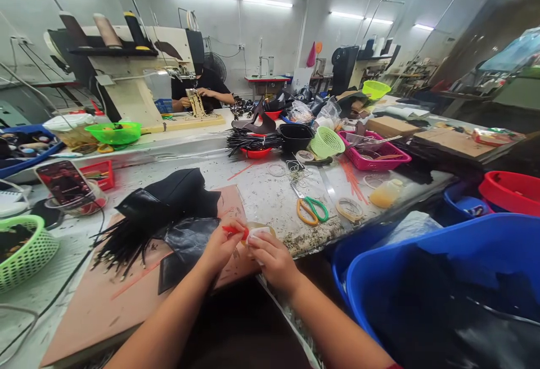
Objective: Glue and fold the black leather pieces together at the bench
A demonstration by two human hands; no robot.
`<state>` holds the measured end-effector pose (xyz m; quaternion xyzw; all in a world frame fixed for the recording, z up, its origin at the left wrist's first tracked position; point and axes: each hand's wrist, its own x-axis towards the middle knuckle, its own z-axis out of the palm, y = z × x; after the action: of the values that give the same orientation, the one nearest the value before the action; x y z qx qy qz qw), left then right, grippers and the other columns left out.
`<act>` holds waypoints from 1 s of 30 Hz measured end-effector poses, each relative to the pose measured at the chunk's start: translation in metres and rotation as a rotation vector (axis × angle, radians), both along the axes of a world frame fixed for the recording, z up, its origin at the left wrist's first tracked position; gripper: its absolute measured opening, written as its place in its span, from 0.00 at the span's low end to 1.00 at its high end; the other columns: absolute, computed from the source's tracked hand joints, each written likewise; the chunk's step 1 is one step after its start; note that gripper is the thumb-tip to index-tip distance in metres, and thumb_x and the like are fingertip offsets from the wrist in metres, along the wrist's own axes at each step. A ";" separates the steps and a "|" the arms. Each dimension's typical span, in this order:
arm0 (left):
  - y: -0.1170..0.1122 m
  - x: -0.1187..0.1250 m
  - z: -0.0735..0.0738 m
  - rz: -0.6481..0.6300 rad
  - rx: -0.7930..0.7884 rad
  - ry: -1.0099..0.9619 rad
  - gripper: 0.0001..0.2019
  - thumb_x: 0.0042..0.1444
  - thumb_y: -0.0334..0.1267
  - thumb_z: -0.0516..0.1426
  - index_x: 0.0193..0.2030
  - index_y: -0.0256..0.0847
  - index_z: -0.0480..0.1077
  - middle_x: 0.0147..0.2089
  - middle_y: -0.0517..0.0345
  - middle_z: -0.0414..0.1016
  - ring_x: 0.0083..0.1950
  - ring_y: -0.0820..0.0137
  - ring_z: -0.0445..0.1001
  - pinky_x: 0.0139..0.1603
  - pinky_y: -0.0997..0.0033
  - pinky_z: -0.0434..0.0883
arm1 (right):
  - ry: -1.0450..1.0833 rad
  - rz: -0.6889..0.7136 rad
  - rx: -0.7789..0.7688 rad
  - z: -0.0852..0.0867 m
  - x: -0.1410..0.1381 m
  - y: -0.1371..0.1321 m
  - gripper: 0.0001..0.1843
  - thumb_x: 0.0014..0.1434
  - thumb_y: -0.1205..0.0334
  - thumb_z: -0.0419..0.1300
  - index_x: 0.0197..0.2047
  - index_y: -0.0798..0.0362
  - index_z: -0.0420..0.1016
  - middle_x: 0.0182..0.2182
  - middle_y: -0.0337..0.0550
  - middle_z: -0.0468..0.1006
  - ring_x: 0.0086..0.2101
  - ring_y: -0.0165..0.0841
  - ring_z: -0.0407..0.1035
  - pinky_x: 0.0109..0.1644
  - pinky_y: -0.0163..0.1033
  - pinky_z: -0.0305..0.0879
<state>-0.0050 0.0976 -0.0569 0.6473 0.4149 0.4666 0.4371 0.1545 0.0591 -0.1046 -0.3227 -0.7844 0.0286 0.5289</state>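
In front of me my two hands meet over the edge of a brown board. My left hand is closed, its fingers pinching a small red pointed piece. Curled round a crumpled white wad, like tissue or cloth, my right hand touches the red piece's end. A yellowish rounded thing shows behind the wad, mostly covered by my fingers. Left of my hands, black leather pieces lie with a bundle of thin black straps. Scissors with orange and green handles rest beyond my right hand.
A large blue tub of black material stands close at my right. Tape, a bottle of yellowish liquid and a pink basket sit on the table. A phone leans at left. Behind a sewing machine, a person works.
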 end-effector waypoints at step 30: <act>0.010 -0.009 -0.004 0.014 -0.186 -0.185 0.06 0.40 0.35 0.63 0.22 0.39 0.69 0.30 0.58 0.70 0.34 0.68 0.68 0.38 0.68 0.67 | -0.012 -0.021 -0.032 -0.009 0.012 0.008 0.17 0.55 0.74 0.48 0.39 0.50 0.75 0.44 0.45 0.78 0.48 0.34 0.69 0.52 0.42 0.69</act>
<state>-0.0143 0.1072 -0.0605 0.5554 0.4189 0.4870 0.5281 0.1668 0.0674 -0.1139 -0.3396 -0.7837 0.0339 0.5191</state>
